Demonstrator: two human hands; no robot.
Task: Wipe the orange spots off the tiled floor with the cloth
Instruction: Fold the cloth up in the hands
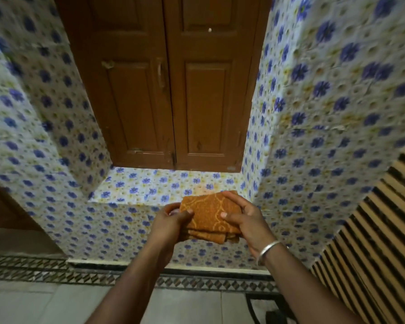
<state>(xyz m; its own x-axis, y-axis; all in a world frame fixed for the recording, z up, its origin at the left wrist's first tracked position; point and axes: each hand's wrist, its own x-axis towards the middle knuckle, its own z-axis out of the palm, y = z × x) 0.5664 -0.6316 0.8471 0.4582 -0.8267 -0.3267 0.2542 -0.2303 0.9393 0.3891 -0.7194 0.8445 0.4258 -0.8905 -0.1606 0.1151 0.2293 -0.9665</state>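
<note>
A folded orange cloth (208,213) with a paler swirl pattern is held in the air between both hands, in front of a tiled window ledge (136,185). My left hand (171,220) grips its left edge with the thumb on top. My right hand (243,218) grips the right side, thumb pressed on the upper face and fingers curled over the far edge. A faint orange smear (202,189) shows on the ledge just behind the cloth. The pale floor tiles (33,302) below show no orange spots in this view.
Closed brown wooden shutters (171,90) fill the recess above the ledge. Blue-flowered tiles (325,113) cover the walls on both sides. A striped brown panel (372,242) stands at the right. A patterned border strip (56,272) runs along the foot of the wall.
</note>
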